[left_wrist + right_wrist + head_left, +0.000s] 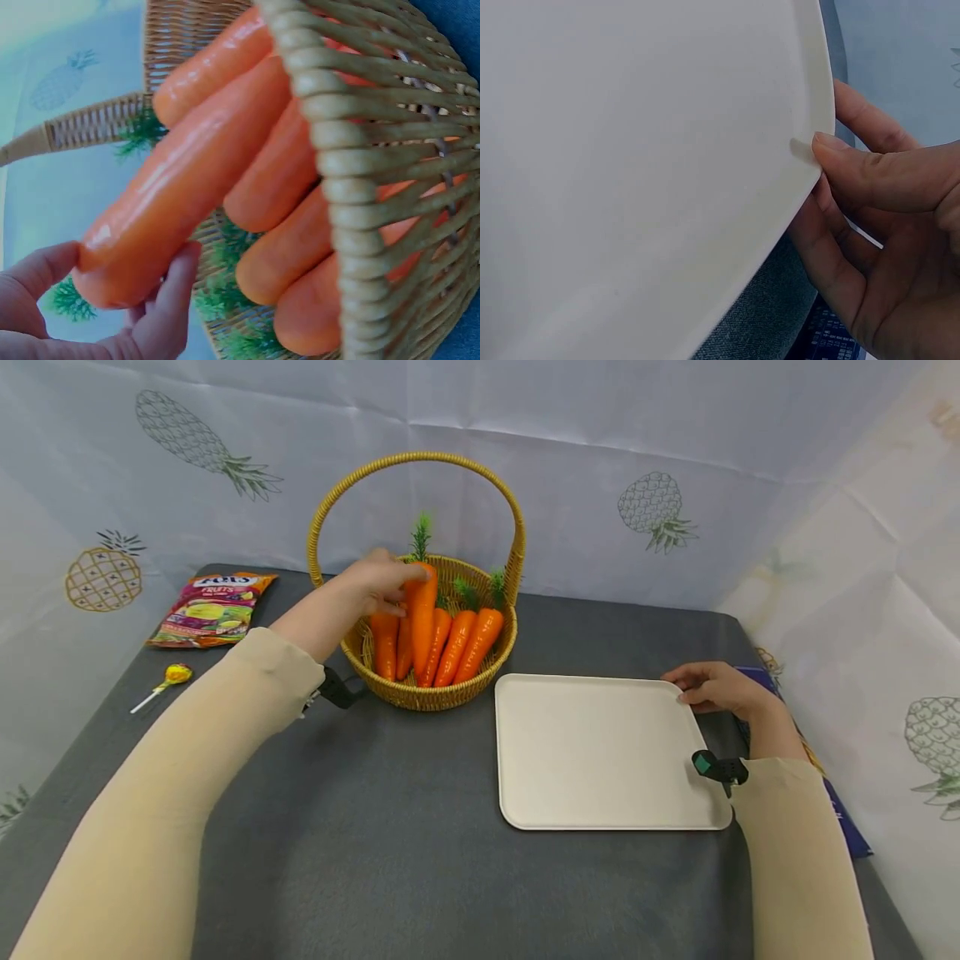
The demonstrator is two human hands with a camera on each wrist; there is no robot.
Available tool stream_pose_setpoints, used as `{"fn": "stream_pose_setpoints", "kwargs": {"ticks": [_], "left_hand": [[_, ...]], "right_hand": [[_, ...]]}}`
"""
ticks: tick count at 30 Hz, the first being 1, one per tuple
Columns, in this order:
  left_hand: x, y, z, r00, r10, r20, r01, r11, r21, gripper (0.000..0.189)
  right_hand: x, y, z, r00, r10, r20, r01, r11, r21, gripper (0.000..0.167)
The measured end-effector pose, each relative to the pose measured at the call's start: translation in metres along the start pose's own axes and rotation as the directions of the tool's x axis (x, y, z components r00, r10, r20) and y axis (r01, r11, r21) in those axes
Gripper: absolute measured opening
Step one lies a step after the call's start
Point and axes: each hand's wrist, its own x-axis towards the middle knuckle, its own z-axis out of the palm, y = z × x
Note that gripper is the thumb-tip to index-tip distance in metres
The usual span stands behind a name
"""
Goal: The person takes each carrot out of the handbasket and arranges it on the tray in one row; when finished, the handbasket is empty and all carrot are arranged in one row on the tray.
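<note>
My left hand (384, 582) pinches an orange carrot (422, 614) near its green leafy top, between thumb and fingers. That carrot (180, 180) stands nearly upright in the head view, its lower part still inside the wicker basket (431, 697). Several other carrots (480, 642) lean in the basket around it. At the far right corner of a cream tray (600, 752), my right hand (716, 687) grips the rim. In the right wrist view the thumb of the right hand (892, 195) lies over the tray's rim (821, 97), with the fingers curled beneath.
A tall arched handle (420, 457) rises over the basket. On the left lie a candy bag (213, 610) and a lollipop (168, 681). A dark blue packet (843, 814), partly hidden by the right arm, lies at the table's right edge. A pineapple-print cloth (570, 485) hangs behind.
</note>
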Motion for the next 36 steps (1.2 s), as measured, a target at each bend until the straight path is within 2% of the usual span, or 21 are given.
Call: {"fn": "stream_pose_setpoints", "kwargs": {"ticks": [3, 7, 13, 18, 23, 27, 33, 36], "left_hand": [[-0.003, 0.004, 0.000, 0.999, 0.022, 0.025, -0.019, 0.996, -0.086, 0.075], [-0.007, 0.008, 0.000, 0.998, 0.041, 0.053, -0.033, 0.988, -0.152, 0.067], [-0.015, 0.013, 0.004, 0.990, 0.082, 0.115, -0.055, 0.975, -0.217, 0.060], [-0.021, 0.013, 0.010, 0.985, 0.121, 0.125, -0.084, 0.961, -0.264, 0.056], [-0.026, 0.013, 0.020, 0.980, 0.148, 0.136, -0.102, 0.949, -0.298, 0.056], [-0.031, 0.013, 0.032, 0.968, 0.186, 0.166, -0.125, 0.939, -0.320, 0.053], [-0.037, 0.014, 0.051, 0.951, 0.241, 0.191, -0.179, 0.938, -0.296, 0.047], [-0.040, 0.015, 0.061, 0.945, 0.252, 0.211, -0.183, 0.937, -0.296, 0.048]], "right_hand": [[0.001, 0.002, 0.000, 1.000, -0.005, -0.002, 0.006, 1.000, 0.007, 0.052], [0.002, 0.002, -0.001, 1.000, -0.007, -0.003, 0.007, 1.000, 0.010, 0.052], [0.002, 0.002, 0.000, 1.000, -0.004, -0.002, 0.004, 1.000, 0.010, 0.052], [0.002, 0.002, 0.000, 1.000, -0.001, -0.004, 0.001, 1.000, 0.002, 0.051], [0.001, 0.002, 0.000, 1.000, 0.001, -0.002, -0.001, 1.000, -0.001, 0.051], [0.001, 0.002, -0.001, 1.000, 0.003, 0.000, -0.003, 1.000, 0.008, 0.052], [0.001, 0.002, 0.000, 1.000, 0.000, -0.005, 0.000, 1.000, 0.011, 0.051], [0.001, 0.003, 0.000, 1.000, -0.001, -0.007, 0.001, 1.000, 0.018, 0.051]]}}
